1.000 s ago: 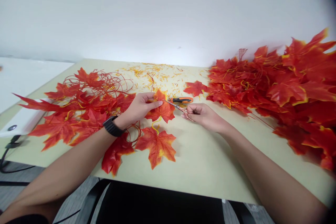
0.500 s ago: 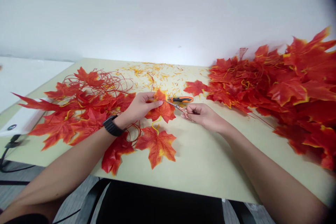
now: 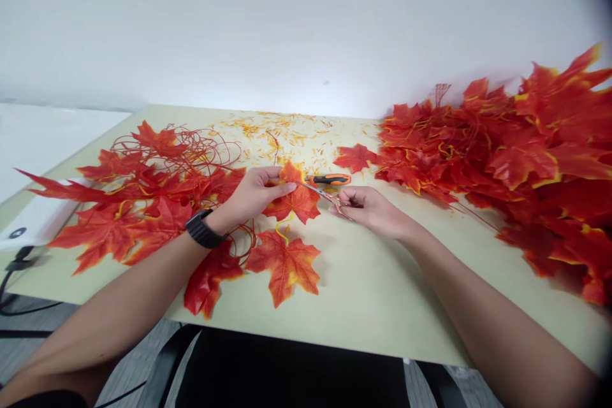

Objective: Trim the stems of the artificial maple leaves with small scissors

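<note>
My left hand [image 3: 255, 196], with a black watch on the wrist, pinches a red-orange artificial maple leaf [image 3: 297, 202] just above the table. My right hand [image 3: 368, 207] is shut on small scissors [image 3: 325, 195], whose blades point left and meet the leaf's right edge. An orange-and-black handled tool [image 3: 329, 179] lies on the table just behind the scissors. Another maple leaf [image 3: 285, 264] lies flat in front of the held one.
A heap of leaves with red wire stems [image 3: 148, 191] covers the left of the pale table [image 3: 373, 293]. A larger leaf pile [image 3: 516, 153] fills the right side. Small orange trimmings [image 3: 287, 134] are scattered at the back. A white device [image 3: 29, 223] sits at the far left.
</note>
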### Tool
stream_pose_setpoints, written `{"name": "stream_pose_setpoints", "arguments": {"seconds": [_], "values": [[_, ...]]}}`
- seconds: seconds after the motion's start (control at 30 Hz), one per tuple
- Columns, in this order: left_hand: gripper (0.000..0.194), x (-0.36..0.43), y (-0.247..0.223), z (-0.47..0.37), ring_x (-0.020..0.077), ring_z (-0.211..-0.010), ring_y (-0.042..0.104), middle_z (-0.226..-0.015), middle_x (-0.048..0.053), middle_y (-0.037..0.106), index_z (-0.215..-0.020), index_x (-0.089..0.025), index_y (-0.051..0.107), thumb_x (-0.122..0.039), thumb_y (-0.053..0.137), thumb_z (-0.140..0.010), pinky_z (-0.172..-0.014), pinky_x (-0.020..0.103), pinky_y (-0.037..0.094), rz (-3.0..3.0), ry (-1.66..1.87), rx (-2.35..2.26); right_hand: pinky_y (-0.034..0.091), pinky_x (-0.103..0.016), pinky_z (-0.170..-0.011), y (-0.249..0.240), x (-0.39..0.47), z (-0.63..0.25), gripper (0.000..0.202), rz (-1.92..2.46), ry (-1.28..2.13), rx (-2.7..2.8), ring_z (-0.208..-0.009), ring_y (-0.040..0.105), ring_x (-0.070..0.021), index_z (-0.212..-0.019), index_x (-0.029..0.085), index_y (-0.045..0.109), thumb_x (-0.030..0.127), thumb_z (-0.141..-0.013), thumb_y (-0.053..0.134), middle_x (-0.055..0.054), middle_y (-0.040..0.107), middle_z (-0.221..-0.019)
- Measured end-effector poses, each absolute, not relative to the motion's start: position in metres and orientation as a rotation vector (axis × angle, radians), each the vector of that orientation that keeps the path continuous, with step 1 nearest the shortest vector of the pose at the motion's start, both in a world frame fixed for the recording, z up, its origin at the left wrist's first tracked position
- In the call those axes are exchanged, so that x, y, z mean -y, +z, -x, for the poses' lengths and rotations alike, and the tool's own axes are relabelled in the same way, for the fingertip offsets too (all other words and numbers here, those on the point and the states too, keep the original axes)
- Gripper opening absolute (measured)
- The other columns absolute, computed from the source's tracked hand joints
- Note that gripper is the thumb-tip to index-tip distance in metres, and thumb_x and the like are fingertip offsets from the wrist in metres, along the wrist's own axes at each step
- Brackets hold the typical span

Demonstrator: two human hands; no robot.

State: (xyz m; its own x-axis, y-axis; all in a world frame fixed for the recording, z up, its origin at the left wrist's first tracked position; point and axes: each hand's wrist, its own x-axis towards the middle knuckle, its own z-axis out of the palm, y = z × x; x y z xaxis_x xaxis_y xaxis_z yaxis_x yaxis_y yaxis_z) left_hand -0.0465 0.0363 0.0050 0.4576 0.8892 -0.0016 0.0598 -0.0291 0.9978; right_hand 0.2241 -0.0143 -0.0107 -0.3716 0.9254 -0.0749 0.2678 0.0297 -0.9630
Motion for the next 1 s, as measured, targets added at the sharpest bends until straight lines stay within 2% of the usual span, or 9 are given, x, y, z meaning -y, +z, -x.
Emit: {"name": "stream_pose_setpoints", "arguments": {"seconds": [0.23,0.5,0.67,0.83,1.0], "values": [[0.036,-0.0373,0.0014,0.0458,0.0117,-0.064,0.063,-0.084,0.005,0.077,-0.094,-0.013,0.08,-0.045,0.089,-0.08,-0.058,0.022,0.048,-1.518,0.827,-0.875,0.027,-0.029,-0.063,-0.0071,0.0161,-0.2217,0.058,1.229,1.362,1.72,-0.068,0.042,-0.0128,-0.072,0.023,0.03,0.055,-0.087,0.076,0.005,0.031,-0.073],[0.036,-0.0387,0.0002,0.0477,0.0146,-0.072,0.067,-0.091,0.008,0.077,-0.094,-0.013,0.079,-0.046,0.087,-0.082,-0.063,0.024,0.052,-1.54,0.825,-0.886,0.029,-0.029,-0.064,-0.0064,0.0161,-0.2225,0.058,1.219,1.4,1.67,-0.07,0.046,-0.014,-0.071,0.023,0.031,0.051,-0.084,0.08,0.004,0.035,-0.073],[0.039,-0.0379,0.0008,0.0471,0.0161,-0.075,0.069,-0.095,0.009,0.079,-0.097,-0.013,0.08,-0.048,0.088,-0.081,-0.067,0.025,0.055,-1.537,0.816,-0.87,0.031,-0.029,-0.064,-0.0055,0.0167,-0.2211,0.058,1.218,1.398,1.682,-0.069,0.046,-0.0142,-0.072,0.024,0.031,0.054,-0.083,0.08,0.004,0.037,-0.073],[0.038,-0.0375,0.001,0.0468,0.0161,-0.075,0.069,-0.095,0.009,0.079,-0.095,-0.013,0.08,-0.047,0.087,-0.082,-0.066,0.025,0.054,-1.54,0.812,-0.867,0.031,-0.029,-0.064,-0.0051,0.0163,-0.2212,0.06,1.236,1.389,1.69,-0.068,0.043,-0.0137,-0.071,0.023,0.031,0.058,-0.084,0.078,0.004,0.036,-0.072],[0.035,-0.0374,0.0006,0.0468,0.0149,-0.074,0.068,-0.092,0.008,0.078,-0.094,-0.013,0.079,-0.046,0.087,-0.082,-0.065,0.024,0.053,-1.54,0.823,-0.88,0.032,-0.03,-0.066,-0.0061,0.0154,-0.2217,0.059,1.219,1.407,1.666,-0.072,0.048,-0.0151,-0.07,0.023,0.031,0.056,-0.085,0.078,0.004,0.037,-0.072]]}}
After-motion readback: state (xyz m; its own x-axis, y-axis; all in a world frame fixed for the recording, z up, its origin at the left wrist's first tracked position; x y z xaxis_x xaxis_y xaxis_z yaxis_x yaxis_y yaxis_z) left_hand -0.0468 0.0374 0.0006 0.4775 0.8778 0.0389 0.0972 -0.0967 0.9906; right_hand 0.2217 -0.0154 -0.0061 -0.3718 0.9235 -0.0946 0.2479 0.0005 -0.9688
